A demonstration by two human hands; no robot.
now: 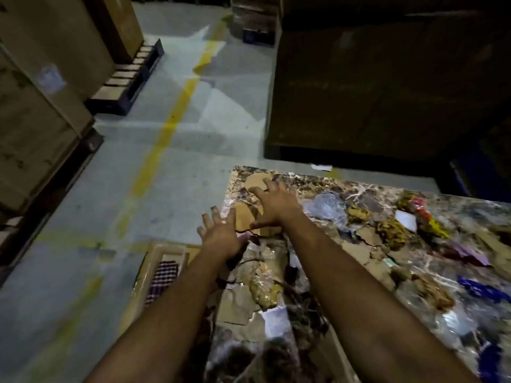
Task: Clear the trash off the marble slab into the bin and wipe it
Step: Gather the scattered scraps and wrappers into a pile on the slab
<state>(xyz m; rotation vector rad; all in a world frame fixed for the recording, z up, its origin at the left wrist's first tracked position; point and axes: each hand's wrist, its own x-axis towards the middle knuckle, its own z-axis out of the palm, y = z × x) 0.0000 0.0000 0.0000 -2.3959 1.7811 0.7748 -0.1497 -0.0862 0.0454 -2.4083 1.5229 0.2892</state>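
I see the marble slab (373, 194) on my right, covered in trash. The bin (154, 261), a cardboard box, sits low beside its left edge. Torn cardboard pieces (249, 217) lie at the slab's far left corner. My right hand (273, 205) is right over them, fingers spread wide and empty. My left hand (224, 239), open too, is nearer the bin.

Marble slab (318, 183) strewn: cardboard scraps (243, 219), plastic wrap (327, 207), paper (406, 220).

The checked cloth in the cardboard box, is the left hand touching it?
Apart. The head view shows the left hand spread open at the marble slab's edge, while the checked cloth lies below, inside the cardboard box.
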